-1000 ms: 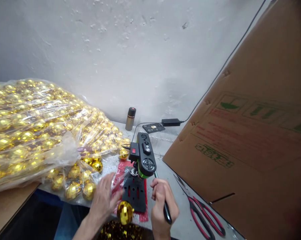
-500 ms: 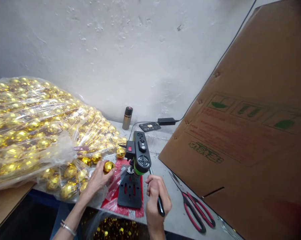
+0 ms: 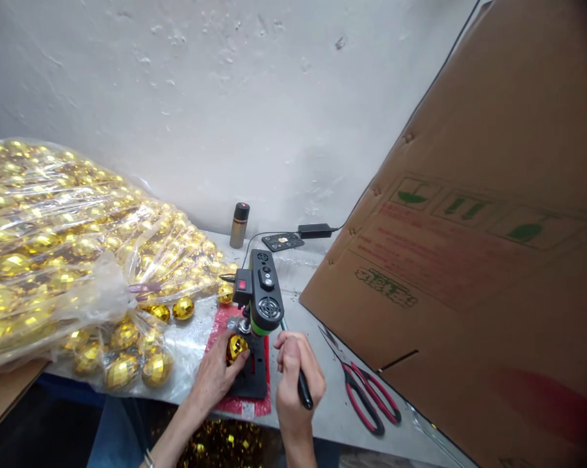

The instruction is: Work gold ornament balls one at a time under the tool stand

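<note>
A gold mirrored ball (image 3: 236, 348) is gripped in my left hand (image 3: 214, 372), above the black slotted base (image 3: 254, 385) of a small bench drill press (image 3: 266, 289). The ball sits just below and left of the machine's head, and the exact gap to the drill tip is hidden. My right hand (image 3: 293, 370) is wrapped round the press's lever handle (image 3: 305, 392), whose black grip sticks out below the fist. Beneath the base lies a red plastic sheet (image 3: 260, 407).
A large clear bag of gold balls (image 3: 54, 240) fills the left, with several loose balls (image 3: 157, 367) before it. Right are red-handled scissors (image 3: 371, 396) and a tall cardboard box (image 3: 469, 247). A spray can (image 3: 239, 225) and power adapter (image 3: 317, 231) stand behind.
My left hand has carried the gold ball right, from beside the press to over its base. My right hand still holds the lever. The whole view has shifted slightly.
</note>
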A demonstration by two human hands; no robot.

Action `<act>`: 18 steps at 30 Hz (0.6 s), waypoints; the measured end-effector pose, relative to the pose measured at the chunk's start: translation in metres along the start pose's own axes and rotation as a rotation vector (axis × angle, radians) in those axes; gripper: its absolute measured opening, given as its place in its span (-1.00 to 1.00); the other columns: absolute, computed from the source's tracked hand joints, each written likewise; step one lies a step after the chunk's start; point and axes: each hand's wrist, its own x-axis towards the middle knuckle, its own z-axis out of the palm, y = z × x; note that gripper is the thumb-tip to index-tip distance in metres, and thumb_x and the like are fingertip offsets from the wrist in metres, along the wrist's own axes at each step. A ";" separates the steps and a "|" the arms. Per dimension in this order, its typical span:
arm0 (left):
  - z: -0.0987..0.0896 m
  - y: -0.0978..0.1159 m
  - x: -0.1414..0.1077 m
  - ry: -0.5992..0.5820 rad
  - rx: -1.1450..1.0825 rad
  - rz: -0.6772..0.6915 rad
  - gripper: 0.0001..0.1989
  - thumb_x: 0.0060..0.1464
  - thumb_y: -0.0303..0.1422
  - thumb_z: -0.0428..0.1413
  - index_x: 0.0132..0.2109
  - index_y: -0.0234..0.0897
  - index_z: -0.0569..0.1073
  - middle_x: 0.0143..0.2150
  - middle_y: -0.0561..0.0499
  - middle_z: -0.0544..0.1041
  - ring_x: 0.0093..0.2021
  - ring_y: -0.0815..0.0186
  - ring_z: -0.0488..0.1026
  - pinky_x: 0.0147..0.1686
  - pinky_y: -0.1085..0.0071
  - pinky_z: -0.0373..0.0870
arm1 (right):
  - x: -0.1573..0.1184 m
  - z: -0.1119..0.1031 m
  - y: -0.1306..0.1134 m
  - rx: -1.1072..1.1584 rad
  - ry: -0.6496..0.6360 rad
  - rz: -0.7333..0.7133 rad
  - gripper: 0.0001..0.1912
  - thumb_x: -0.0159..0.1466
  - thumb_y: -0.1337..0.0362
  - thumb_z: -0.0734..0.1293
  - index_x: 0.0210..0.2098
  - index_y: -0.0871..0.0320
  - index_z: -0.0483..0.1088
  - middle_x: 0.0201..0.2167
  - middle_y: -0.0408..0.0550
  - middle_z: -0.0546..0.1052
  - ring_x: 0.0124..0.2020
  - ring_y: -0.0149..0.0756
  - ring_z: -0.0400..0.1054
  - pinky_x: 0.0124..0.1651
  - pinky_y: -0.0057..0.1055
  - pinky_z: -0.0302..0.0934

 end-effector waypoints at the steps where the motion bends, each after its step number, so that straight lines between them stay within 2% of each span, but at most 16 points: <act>1: 0.002 -0.001 0.000 0.018 0.018 0.016 -0.49 0.26 -0.04 0.15 0.23 -0.20 0.50 0.15 -0.23 0.69 0.12 -0.08 0.67 0.13 -0.06 0.58 | -0.001 0.000 0.000 0.003 -0.002 -0.002 -0.62 0.56 0.33 0.16 -0.40 0.09 0.34 -0.49 -0.21 0.35 -0.53 -0.44 0.22 -0.45 -0.47 0.11; 5: 0.010 -0.005 -0.001 0.066 0.040 0.104 -0.49 0.21 -0.08 0.20 0.21 -0.24 0.49 0.13 -0.26 0.69 0.12 -0.10 0.67 0.13 -0.08 0.61 | -0.003 -0.001 0.000 0.007 0.001 -0.019 -0.64 0.55 0.36 0.17 -0.39 0.09 0.35 -0.47 -0.21 0.37 -0.52 -0.44 0.24 -0.43 -0.48 0.13; 9: 0.011 -0.007 -0.002 0.048 0.038 0.154 -0.52 0.20 -0.13 0.23 0.19 -0.23 0.50 0.09 -0.23 0.70 0.08 -0.09 0.68 0.10 -0.06 0.64 | -0.004 -0.002 0.001 -0.016 -0.004 -0.019 -0.66 0.55 0.37 0.17 -0.37 0.09 0.36 -0.47 -0.23 0.38 -0.55 -0.47 0.19 -0.47 -0.49 0.11; 14: 0.010 -0.011 0.000 0.034 0.036 0.196 -0.51 0.15 -0.22 0.26 0.21 -0.21 0.50 0.12 -0.24 0.70 0.11 -0.09 0.66 0.13 -0.07 0.61 | -0.002 -0.003 0.001 -0.014 -0.010 -0.012 -0.66 0.55 0.39 0.17 -0.36 0.08 0.35 -0.46 -0.23 0.38 -0.50 -0.46 0.28 -0.42 -0.50 0.17; 18: 0.012 -0.013 0.002 0.035 0.040 0.220 -0.54 0.12 -0.29 0.26 0.18 -0.17 0.52 0.09 -0.19 0.69 0.10 -0.06 0.65 0.12 -0.05 0.59 | 0.001 -0.003 -0.003 -0.026 -0.011 -0.012 -0.68 0.55 0.38 0.17 -0.35 0.08 0.35 -0.48 -0.23 0.37 -0.54 -0.45 0.22 -0.48 -0.48 0.13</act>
